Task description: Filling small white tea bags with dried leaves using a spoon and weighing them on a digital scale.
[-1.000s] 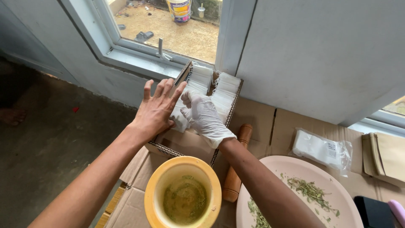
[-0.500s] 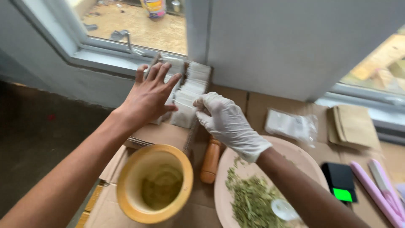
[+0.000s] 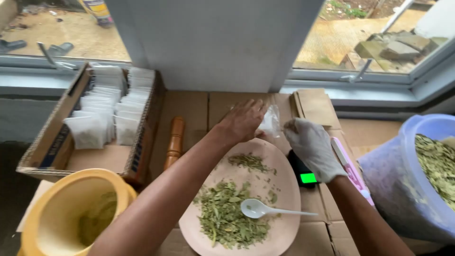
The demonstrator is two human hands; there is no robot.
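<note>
My bare left hand (image 3: 241,122) and my white-gloved right hand (image 3: 310,146) meet above the far edge of a pink plate (image 3: 289,189). Between them they pinch a small clear plastic bag (image 3: 271,121), the left hand on its left side and the right hand's fingertips on its right edge. The plate carries a heap of dried green leaves (image 3: 227,215) and a white plastic spoon (image 3: 258,208). My left forearm crosses over the plate's near left side.
A cardboard box (image 3: 50,142) of filled white sachets stands at the left under the window. A yellow mortar (image 3: 71,213) and a wooden pestle (image 3: 174,140) are near it. A black scale (image 3: 305,176), a pink tool (image 3: 348,167), brown envelopes (image 3: 315,106) and a lavender tub (image 3: 403,180) of leaves lie right.
Both hands have left the box of sachets and moved right, over the plate, where they now hold a small clear bag. The view has swung right with them.
</note>
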